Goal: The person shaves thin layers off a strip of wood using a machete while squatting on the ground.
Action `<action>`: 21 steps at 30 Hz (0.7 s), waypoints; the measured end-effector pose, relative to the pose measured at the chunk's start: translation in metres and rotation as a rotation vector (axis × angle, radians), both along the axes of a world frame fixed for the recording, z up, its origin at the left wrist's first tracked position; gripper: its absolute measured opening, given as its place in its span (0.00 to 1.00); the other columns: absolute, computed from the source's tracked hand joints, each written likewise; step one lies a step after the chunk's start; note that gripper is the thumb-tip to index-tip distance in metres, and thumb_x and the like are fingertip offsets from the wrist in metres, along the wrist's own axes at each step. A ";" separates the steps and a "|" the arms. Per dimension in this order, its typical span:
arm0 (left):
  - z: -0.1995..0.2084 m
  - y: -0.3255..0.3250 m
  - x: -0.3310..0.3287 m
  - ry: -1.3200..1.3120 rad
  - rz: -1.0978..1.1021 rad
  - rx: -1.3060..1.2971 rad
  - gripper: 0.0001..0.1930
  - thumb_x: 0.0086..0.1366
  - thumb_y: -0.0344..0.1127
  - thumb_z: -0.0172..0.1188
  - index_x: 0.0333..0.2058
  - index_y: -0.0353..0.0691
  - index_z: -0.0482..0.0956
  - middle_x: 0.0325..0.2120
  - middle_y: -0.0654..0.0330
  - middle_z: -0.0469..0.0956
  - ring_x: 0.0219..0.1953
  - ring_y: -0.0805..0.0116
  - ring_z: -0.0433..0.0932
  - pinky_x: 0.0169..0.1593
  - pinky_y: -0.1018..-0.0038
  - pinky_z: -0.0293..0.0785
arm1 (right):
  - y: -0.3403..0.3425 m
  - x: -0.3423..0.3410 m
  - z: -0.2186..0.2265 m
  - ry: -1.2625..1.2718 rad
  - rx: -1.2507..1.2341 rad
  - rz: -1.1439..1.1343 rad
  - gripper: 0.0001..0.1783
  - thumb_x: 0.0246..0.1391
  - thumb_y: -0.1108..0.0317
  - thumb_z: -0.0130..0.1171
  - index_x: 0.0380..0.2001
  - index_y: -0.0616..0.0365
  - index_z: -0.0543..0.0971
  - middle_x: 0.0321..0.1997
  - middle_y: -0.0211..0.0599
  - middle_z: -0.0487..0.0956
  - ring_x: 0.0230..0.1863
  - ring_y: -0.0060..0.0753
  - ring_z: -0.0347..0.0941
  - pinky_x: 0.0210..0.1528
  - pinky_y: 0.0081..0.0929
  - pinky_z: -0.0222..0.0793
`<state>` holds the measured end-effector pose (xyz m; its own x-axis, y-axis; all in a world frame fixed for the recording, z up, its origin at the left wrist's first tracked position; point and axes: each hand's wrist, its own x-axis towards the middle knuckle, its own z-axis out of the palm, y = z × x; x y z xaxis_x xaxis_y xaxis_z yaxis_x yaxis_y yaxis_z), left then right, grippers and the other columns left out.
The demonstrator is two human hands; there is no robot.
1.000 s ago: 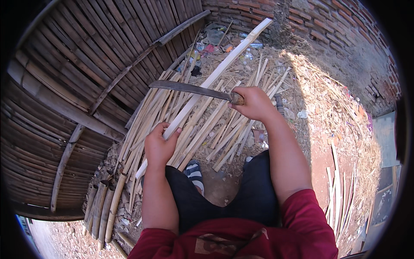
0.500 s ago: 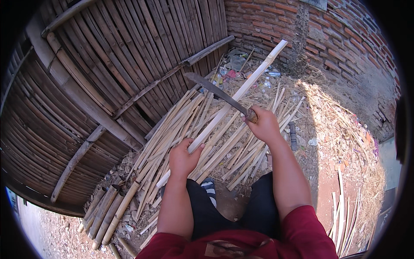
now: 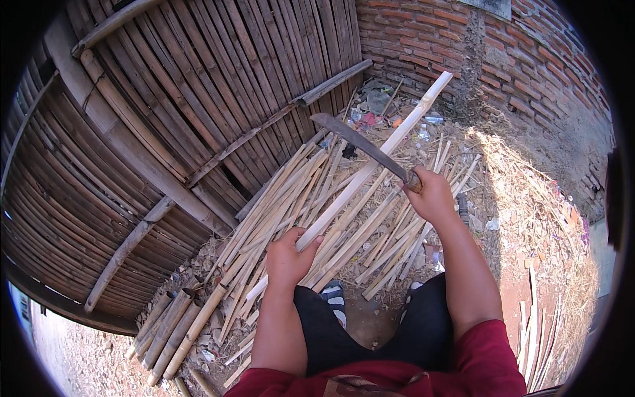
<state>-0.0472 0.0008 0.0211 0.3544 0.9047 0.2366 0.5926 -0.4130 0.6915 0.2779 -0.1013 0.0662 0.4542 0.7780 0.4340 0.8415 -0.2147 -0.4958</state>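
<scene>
My left hand [image 3: 290, 259] is wrapped round the lower part of a long, pale bamboo strip [image 3: 360, 178]. The strip slants up and away to the right, and its short near end sticks out below the hand. In my right hand [image 3: 433, 195] is the wooden handle of a machete [image 3: 360, 141]. Its dark, curved blade points up to the left and crosses over the strip at about the middle. Whether the edge touches the strip cannot be made out. Beneath both lies a loose pile of split bamboo strips [image 3: 281, 202] on the ground.
A slatted bamboo wall [image 3: 218, 73] rises on the left, and a brick wall [image 3: 423, 33] stands at the back. Several thick bamboo poles [image 3: 175, 331] lie at the lower left. More thin strips [image 3: 532, 331] lie at the right, near dry straw [image 3: 516, 165]. Litter [image 3: 380, 102] gathers in the far corner.
The whole view has shifted, so the scene sits a little lower and farther right. The machete still crosses the strip, and both hands keep their holds.
</scene>
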 end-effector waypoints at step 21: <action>0.002 -0.026 0.059 0.143 -0.145 0.006 0.23 0.61 0.55 0.76 0.42 0.41 0.90 0.27 0.47 0.86 0.32 0.46 0.87 0.40 0.57 0.81 | -0.065 0.045 -0.019 -0.197 -0.088 0.219 0.15 0.49 0.64 0.73 0.39 0.56 0.82 0.32 0.48 0.84 0.40 0.60 0.82 0.42 0.54 0.76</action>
